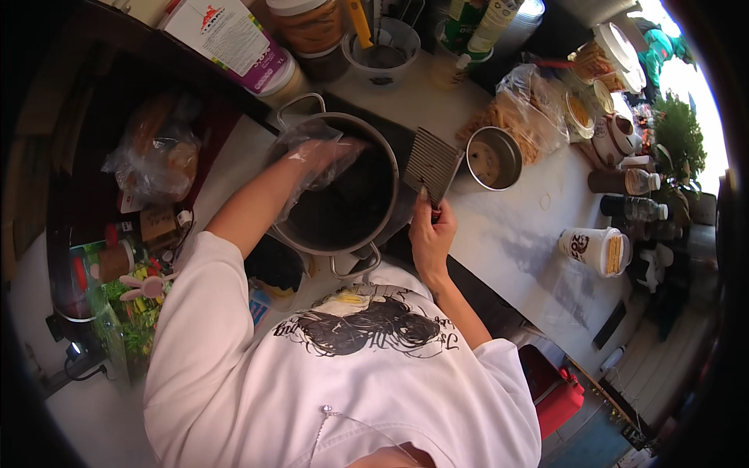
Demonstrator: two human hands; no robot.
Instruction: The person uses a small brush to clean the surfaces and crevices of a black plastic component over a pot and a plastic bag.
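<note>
A large steel pot [391, 205] with two loop handles stands before me, its inside dark. My left hand [333, 153], inside a clear plastic bag [304, 136], reaches over the rim into the pot; its fingers are blurred by plastic and shadow, so its grip cannot be told. To the right of the pot, my right hand [432, 225] is closed on the handle end of a flat ribbed metal tool [432, 161], thumb on its ribbed face. The tool's far end lies beside a small steel cup [509, 175] holding a little tan matter.
Behind the pot are a carton [222, 44], a lidded jar [310, 29] and a clear tub [404, 52] with utensils. Bagged tan sticks [521, 111], bottles [635, 207] and a printed white cup [585, 245] stand at right. Bagged food [161, 155] lies left.
</note>
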